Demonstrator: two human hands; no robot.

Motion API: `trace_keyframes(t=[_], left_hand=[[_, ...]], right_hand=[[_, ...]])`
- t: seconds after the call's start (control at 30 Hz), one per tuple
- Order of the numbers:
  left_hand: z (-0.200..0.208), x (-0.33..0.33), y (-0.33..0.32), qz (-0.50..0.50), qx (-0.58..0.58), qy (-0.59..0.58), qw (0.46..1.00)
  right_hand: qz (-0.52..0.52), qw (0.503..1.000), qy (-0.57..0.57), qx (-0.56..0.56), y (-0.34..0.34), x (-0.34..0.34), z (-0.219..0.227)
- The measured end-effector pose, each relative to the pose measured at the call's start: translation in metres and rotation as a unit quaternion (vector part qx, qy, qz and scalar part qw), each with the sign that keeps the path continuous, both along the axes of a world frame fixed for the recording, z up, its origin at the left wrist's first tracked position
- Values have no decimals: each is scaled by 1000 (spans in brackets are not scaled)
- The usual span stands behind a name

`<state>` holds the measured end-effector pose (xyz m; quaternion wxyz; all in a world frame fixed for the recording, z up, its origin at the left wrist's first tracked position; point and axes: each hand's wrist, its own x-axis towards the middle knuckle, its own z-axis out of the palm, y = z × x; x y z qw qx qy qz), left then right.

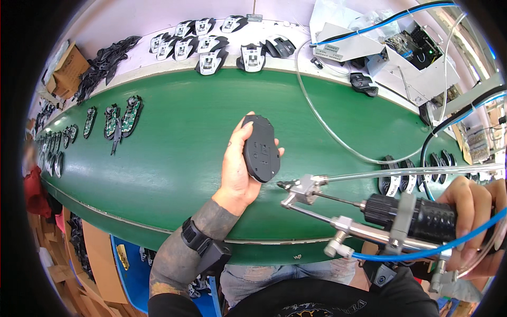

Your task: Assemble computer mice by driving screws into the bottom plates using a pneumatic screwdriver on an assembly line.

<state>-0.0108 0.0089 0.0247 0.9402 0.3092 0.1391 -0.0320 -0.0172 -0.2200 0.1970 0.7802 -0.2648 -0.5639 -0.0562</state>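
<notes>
A long green surface [185, 142] curves across the room, a soft sheen of light on its left part. Along its far side runs a white ledge [134, 61], backed by a pale, pinkish wall [132, 21]. A brown carton [68, 71] stands open at the upper left. Below the surface's near edge, at the lower left, are a tan panel [97, 253] and a blue bin [127, 282]. At the right rises a grey metal frame [475, 103].
</notes>
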Motion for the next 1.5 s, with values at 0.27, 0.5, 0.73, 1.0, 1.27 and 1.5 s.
trace_keyframes(t=[0.27, 0.5, 0.73, 1.0, 1.27, 1.5], left_hand=[[4, -12, -9, -66, -34, -42, 996], [8, -11, -17, -95, -45, -55, 993], [8, -21, -16, -69, -42, -51, 995], [7, -12, -4, -71, 543, -180, 817], [2, -11, 234, 195, 925, 111, 306], [2, -41, 341, 16, 849, 284, 446]], right_hand=[[116, 910, 92, -387, -32, -2, 36], [97, 986, 9, -135, 18, -5, 5], [-66, 981, 129, -128, 22, -21, 1], [-38, 986, 113, -120, 11, -9, -1], [-19, 989, 22, -145, -17, 9, 6], [-224, 936, 253, -98, 6, -33, 16]])
